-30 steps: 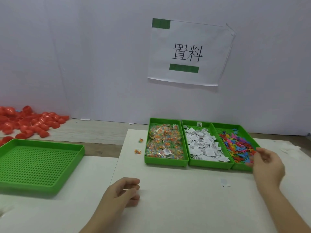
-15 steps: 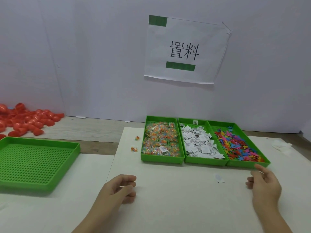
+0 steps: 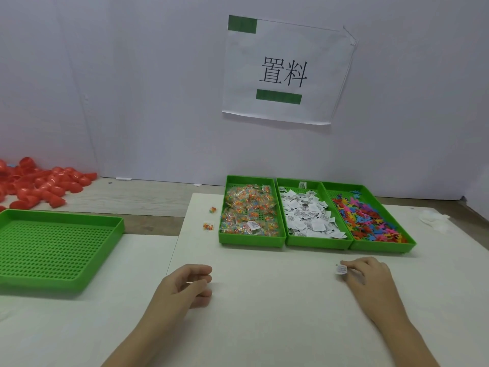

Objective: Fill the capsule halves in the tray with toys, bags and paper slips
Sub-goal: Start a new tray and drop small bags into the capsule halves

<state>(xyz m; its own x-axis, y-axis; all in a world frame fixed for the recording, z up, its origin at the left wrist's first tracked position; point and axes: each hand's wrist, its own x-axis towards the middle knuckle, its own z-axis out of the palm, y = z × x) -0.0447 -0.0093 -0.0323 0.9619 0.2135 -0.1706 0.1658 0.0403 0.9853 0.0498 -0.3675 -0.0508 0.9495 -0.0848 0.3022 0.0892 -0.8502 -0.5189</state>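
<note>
Three narrow green trays stand side by side at the back of the white board: small clear bags (image 3: 250, 213) of coloured bits on the left, white paper slips (image 3: 308, 214) in the middle, flat coloured toys (image 3: 367, 218) on the right. A large perforated green tray (image 3: 53, 247) with nothing in it lies at the left. Red capsule halves (image 3: 39, 181) are heaped at the far left by the wall. My right hand (image 3: 370, 276) rests on the board in front of the toy tray and pinches a loose paper slip (image 3: 340, 269). My left hand (image 3: 185, 287) rests on the board, fingers loosely curled, holding nothing.
Two stray small bags (image 3: 210, 218) lie on the board left of the bag tray. A printed paper sign (image 3: 285, 70) hangs on the white wall behind. Crumpled white material (image 3: 434, 218) sits at the right edge.
My right hand drew back from the toy tray's front corner to the board and took hold of the loose slip that lay there. My left hand stayed put.
</note>
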